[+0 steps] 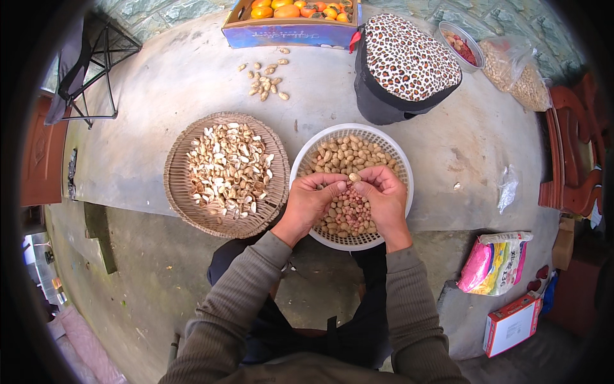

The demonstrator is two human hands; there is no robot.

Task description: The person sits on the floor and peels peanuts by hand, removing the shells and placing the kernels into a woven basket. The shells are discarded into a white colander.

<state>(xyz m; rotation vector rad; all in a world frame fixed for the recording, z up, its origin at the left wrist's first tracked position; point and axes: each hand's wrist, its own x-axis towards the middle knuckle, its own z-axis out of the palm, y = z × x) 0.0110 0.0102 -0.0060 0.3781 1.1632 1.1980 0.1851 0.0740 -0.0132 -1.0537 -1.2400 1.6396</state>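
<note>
A white plastic colander (300,161) stands before me with unshelled peanuts (355,151) in it. Reddish-pink shelled kernels (352,204) lie over the nearer part of the heap. Above them, one peanut (354,177) is pinched at the fingertips of my right hand (386,194). The thumb and forefinger of my left hand (314,199) close against its left side. To the left, a round woven basket (178,182) contains broken peanut shells (230,168).
Loose peanuts (266,81) lie on the concrete ledge (153,96). Behind are a fruit box (288,36), a stool with a leopard-print cover (410,57), a bowl (475,60) and a bag of peanuts (520,77). At right lie clear plastic (507,189) and a printed sack (496,264).
</note>
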